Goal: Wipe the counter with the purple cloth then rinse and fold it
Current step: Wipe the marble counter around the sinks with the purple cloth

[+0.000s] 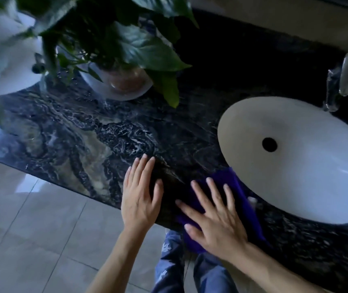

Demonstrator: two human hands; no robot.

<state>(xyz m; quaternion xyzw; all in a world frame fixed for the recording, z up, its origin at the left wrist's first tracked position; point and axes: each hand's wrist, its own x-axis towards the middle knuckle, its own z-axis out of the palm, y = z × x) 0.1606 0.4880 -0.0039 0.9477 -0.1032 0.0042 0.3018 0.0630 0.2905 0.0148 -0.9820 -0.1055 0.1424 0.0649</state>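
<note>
The purple cloth point(235, 187) lies on the dark marbled counter point(80, 134), near its front edge and just left of the white oval sink point(296, 157). My right hand point(213, 216) lies flat on the cloth with the fingers spread, pressing it to the counter; most of the cloth is hidden under the palm. My left hand point(140, 195) rests flat on the bare counter beside it, fingers together, holding nothing.
A leafy potted plant point(113, 39) in a white saucer point(122, 87) stands at the back of the counter. A chrome tap point(342, 77) sits behind the sink. A second white basin point(10, 60) is at far left. Tiled floor point(31, 229) lies below the counter edge.
</note>
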